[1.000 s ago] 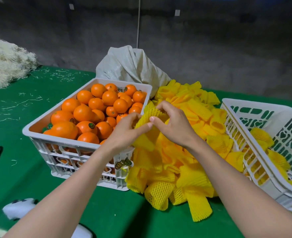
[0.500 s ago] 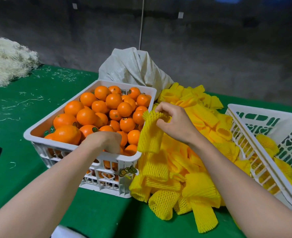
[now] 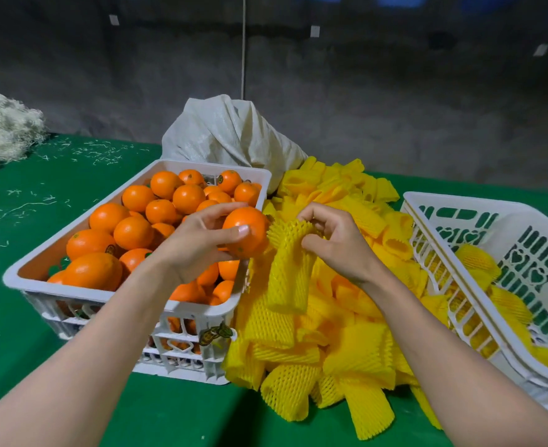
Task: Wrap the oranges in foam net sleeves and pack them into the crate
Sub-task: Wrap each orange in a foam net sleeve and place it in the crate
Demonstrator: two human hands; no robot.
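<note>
My left hand (image 3: 198, 243) grips an orange (image 3: 250, 225) above the right edge of a white crate (image 3: 40, 279) full of loose oranges (image 3: 131, 232). Just to its right, my right hand (image 3: 337, 243) pinches the top opening of a yellow foam net sleeve (image 3: 288, 272), which hangs down over a heap of yellow sleeves (image 3: 330, 350). The orange touches the sleeve's rim. A second white crate (image 3: 453, 208) stands tilted at the right and holds a few sleeve-wrapped oranges (image 3: 479, 262).
A green cloth covers the table (image 3: 24, 317). A grey-white sack (image 3: 227, 133) stands behind the orange crate. A pile of pale shredded fibre (image 3: 2, 130) lies at the far left, with strands scattered nearby. A dark concrete wall closes the back.
My left hand dipped into the orange crate, then came up holding an orange and brought it to the sleeve. My right hand kept the sleeve and lifted it off the heap.
</note>
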